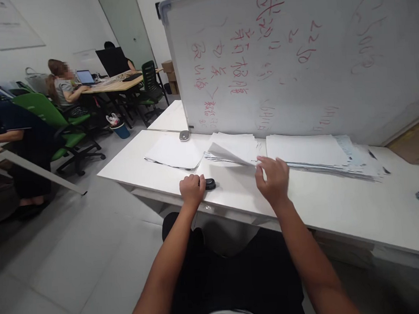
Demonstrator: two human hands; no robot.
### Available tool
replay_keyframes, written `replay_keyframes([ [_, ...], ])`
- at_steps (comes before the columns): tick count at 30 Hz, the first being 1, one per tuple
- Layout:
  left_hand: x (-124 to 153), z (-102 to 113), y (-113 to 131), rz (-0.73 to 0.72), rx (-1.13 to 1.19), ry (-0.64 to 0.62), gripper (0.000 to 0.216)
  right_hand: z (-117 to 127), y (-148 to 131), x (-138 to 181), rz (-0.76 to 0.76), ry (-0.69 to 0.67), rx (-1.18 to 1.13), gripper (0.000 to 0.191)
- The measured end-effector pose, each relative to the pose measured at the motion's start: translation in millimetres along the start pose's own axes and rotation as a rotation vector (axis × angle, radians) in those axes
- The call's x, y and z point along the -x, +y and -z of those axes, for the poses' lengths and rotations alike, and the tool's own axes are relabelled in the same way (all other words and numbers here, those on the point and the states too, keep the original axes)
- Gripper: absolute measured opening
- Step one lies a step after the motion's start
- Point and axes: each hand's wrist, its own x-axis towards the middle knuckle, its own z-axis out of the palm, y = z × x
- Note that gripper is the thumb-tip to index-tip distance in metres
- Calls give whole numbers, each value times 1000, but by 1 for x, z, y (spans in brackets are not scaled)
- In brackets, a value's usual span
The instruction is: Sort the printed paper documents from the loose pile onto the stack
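Right fingers pinch paper, left fingers a black object, desk beneath, whiteboard behind.

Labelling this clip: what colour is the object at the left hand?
Mostly black object, best seen in head view.

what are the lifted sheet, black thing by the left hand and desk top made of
Lifted sheet: matte white paper, by its thin edge and slight bend at the right hand. Black thing: probably hard plastic, by its smooth, rounded, slightly shiny surface; the left hand hides part. Desk top: perhaps white laminate, by its smooth, even face and soft sheen.
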Motion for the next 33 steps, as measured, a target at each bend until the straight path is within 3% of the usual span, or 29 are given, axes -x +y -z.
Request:
replay_keyframes([
  [5, 1, 0, 0, -16, -19, -4, 39, 34, -15, 125, -121, -89, -5, 20],
  [8, -3, 4, -1, -28, 22, 2, 38, 36, -17, 171, -169, -57, -50, 23],
  [12, -2, 13, -4, -79, 232, 60, 35, 39, -17, 188, -196, -1, -39, 26],
  [15, 22, 24, 1, -90, 434, 122, 39, 46, -19, 190, -71, 28, -14, 26],
  [16, 36, 29, 6, -32, 525, 118, 42, 50, -21, 190, -26, 43, -4, 26],
  [18, 67, 40, 23, 243, 789, 94, 47, 56, -24, 193, 17, 70, 12, 27],
  [19, 82, 47, 33, 446, 967, 36, 48, 59, -26, 195, 17, 75, 13, 28],
  [20, 96, 54, 43, 640, 1169, -137, 48, 61, -28, 197, 14, 75, 4, 29],
  [21, 106, 61, 52, 787, 1375, -391, 49, 63, -31, 200, 9, 64, -17, 29],
  [22, 113, 68, 59, 869, 1533, -688, 52, 64, -33, 203, -3, 51, -51, 29],
  [24, 118, 79, 67, 937, 1645, -1037, 56, 65, -38, 208, -106, 31, -155, 25],
  [25, 115, 83, 69, 920, 1645, -1112, 58, 66, -39, 208, -207, 36, -227, 25],
  [27, 104, 90, 69, 810, 1582, -1113, 56, 66, -38, 205, -481, 66, -420, 35],
  [29, 89, 99, 69, 587, 1494, -1094, 49, 69, -33, 193, -720, 48, -670, 50],
  [31, 70, 115, 72, 282, 1373, -1086, 41, 75, -27, 175, -796, -39, -889, 56],
  [33, 50, 138, 77, -32, 1207, -1080, 35, 87, -24, 152, -720, -73, -963, 63],
])
